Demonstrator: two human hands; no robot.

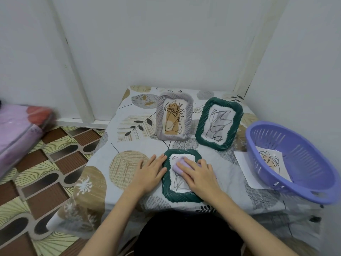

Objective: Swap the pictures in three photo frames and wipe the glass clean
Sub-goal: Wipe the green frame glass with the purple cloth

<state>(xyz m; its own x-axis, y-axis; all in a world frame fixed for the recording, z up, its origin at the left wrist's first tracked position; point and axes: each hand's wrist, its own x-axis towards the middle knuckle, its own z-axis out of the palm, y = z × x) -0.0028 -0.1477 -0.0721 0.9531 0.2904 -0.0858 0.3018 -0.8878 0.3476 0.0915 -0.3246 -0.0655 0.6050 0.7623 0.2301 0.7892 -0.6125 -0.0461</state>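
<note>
Right hand (198, 174) presses cloth (178, 168) on flat frame (167, 189) — left hand (151, 169) flat beside; basket (295, 163) right.

Right hand (198, 174) presses lilac cloth (178, 168) on flat green frame (181, 197); left hand (150, 172) steadies its edge

ribbed frame (167, 183); slotted plastic basket (302, 170)

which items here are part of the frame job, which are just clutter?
Job: flat green frame, lilac cloth, right hand, left hand, upright lilac frame, upright green frame, basket with picture.
Clutter: pink bundle.
</note>
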